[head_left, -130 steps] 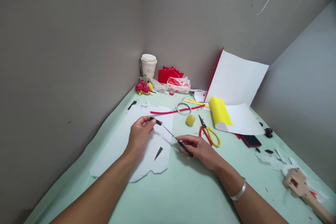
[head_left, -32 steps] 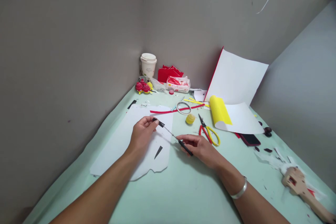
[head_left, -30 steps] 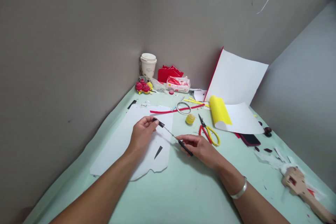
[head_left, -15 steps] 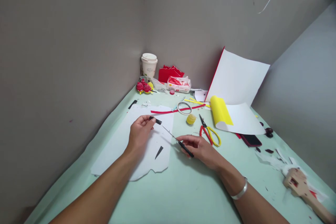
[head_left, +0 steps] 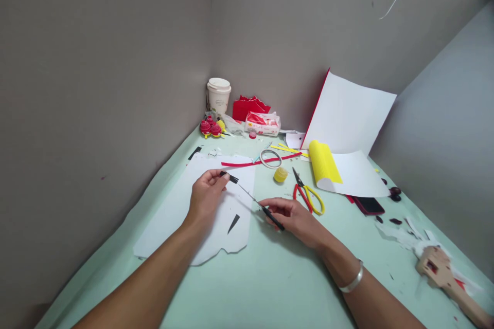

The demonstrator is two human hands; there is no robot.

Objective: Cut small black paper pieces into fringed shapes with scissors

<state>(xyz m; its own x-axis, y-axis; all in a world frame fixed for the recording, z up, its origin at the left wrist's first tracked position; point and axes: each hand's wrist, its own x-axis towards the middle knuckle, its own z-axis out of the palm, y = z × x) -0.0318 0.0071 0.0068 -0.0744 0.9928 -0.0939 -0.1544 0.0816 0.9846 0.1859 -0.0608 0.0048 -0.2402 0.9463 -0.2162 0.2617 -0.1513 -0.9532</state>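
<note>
My left hand [head_left: 208,193] pinches a small strip of black paper [head_left: 232,179] between thumb and fingers, above a white sheet [head_left: 170,221]. My right hand [head_left: 291,216] is closed around black-handled scissors [head_left: 273,218], seen nearly edge-on. Their thin blades point up and left, with the tip at the end of the black strip; whether it touches cannot be made out. A pointed scrap of black paper [head_left: 233,223] lies on the white sheet between my hands. Scissors with one red and one yellow handle [head_left: 309,198] rest beyond my right hand.
A tape roll [head_left: 270,159], a red strip [head_left: 239,164] and a yellow paper coil [head_left: 280,175] lie ahead. Behind stand a lidded cup [head_left: 219,96] and a tissue pack [head_left: 263,124]. At right are a yellow roll [head_left: 324,162], a phone [head_left: 369,205] and a glue gun [head_left: 438,267].
</note>
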